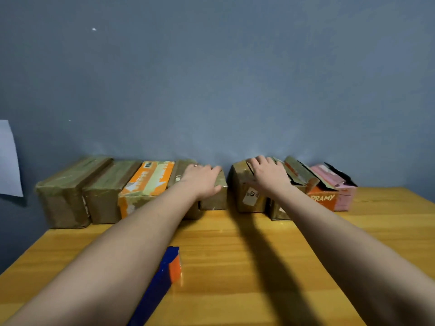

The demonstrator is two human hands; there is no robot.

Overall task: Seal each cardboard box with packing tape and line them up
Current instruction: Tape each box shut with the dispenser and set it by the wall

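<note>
Along the wall, taped boxes stand in a row on the table. Left hand lies flat, fingers together, on one taped box; right hand, fingers spread, rests on the next box, across a gap.

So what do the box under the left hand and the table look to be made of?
Box under the left hand: likely cardboard wrapped in glossy brown tape, going by the sheen and wrinkled film at its edges. Table: wood or wood-look laminate, varnished; lengthwise grain and soft glare show.
</note>
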